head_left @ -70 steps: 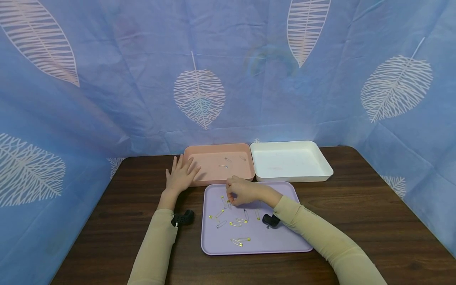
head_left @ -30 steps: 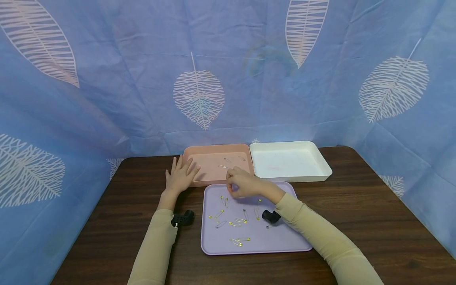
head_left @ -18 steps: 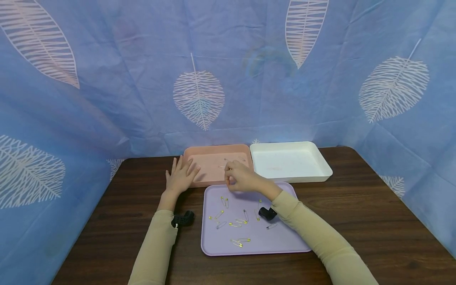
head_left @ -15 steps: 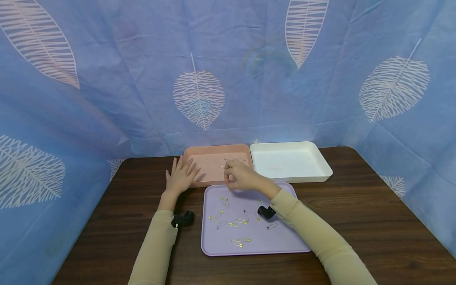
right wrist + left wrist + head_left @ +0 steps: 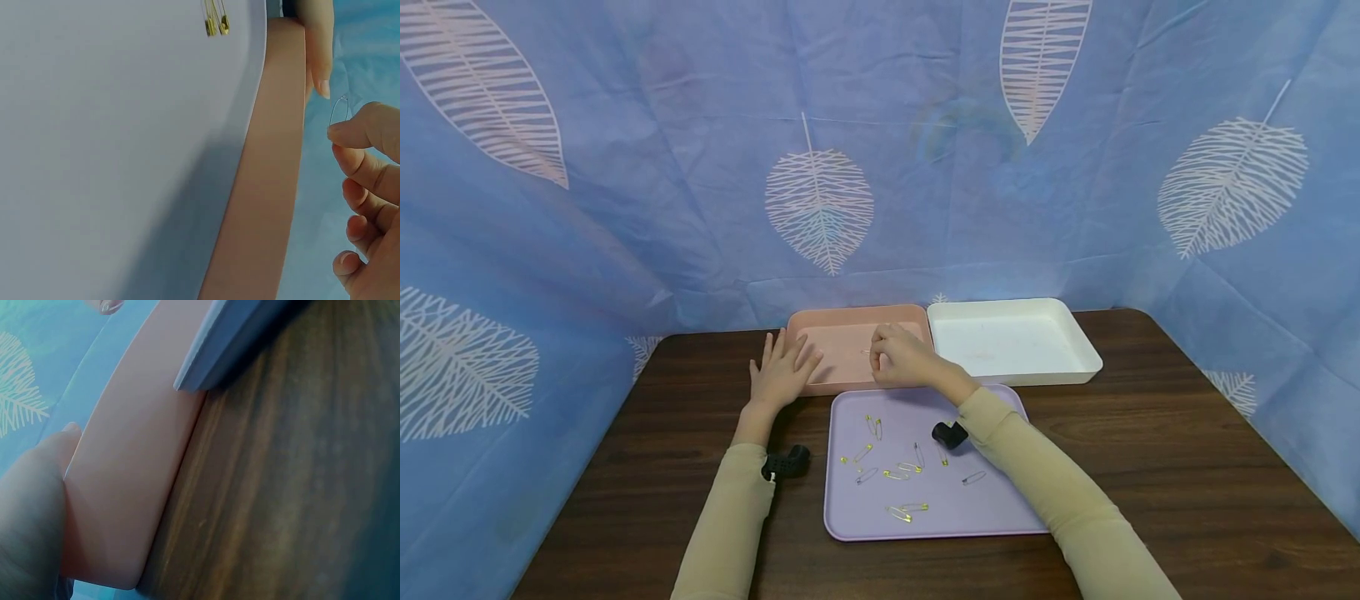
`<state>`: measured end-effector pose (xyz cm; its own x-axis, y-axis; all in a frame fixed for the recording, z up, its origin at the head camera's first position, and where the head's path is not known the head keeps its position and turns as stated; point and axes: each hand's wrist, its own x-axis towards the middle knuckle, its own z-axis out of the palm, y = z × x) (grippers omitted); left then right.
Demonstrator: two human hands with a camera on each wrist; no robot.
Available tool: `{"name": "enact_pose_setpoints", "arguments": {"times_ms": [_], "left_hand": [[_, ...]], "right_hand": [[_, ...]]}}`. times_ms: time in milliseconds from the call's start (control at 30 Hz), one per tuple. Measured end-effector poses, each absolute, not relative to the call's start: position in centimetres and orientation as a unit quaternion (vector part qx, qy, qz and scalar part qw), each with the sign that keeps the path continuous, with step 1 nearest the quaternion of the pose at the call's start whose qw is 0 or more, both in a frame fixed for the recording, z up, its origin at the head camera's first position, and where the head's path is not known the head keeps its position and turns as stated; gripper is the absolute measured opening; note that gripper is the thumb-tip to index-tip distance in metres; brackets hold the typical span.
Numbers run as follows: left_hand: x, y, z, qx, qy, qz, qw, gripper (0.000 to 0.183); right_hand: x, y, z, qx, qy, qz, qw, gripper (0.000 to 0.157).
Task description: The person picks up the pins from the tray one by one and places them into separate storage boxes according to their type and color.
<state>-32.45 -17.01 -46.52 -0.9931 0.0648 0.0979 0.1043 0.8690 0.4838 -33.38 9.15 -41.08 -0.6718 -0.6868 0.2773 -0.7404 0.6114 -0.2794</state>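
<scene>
A silver safety pin is pinched between the thumb and forefinger of my right hand. That hand hovers over the front of the pink tray, hiding part of it. My left hand lies with spread fingers across the pink tray's left edge; its thumb touches the rim in the left wrist view. In front, the lilac tray carries several scattered safety pins, gold ones and a few silver ones. A pin in the pink tray shows faintly beside my right fingers.
A white tray stands right of the pink one, against it. All three trays are on a dark wooden table. A blue leaf-patterned cloth hangs behind the table. Each wrist wears a black camera.
My right hand has lifted off the lilac tray and moved away from the body to above the pink tray, carrying the safety pin. My left hand has stayed put.
</scene>
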Motion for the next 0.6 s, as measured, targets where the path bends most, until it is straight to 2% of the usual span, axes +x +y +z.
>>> {"name": "enact_pose_setpoints", "arguments": {"times_ms": [433, 600], "left_hand": [[-32.6, -17.2, -46.7, -0.046, -0.968, -0.243, 0.043, 0.073], [-32.8, -17.2, -46.9, -0.049, -0.972, -0.226, 0.046, 0.077]], "right_hand": [[-35.5, 8.3, -41.4, 0.356, -0.911, 0.2, 0.053, 0.012], [-36.2, 8.0, -41.6, 0.339, -0.918, 0.195, 0.063, 0.014]]}}
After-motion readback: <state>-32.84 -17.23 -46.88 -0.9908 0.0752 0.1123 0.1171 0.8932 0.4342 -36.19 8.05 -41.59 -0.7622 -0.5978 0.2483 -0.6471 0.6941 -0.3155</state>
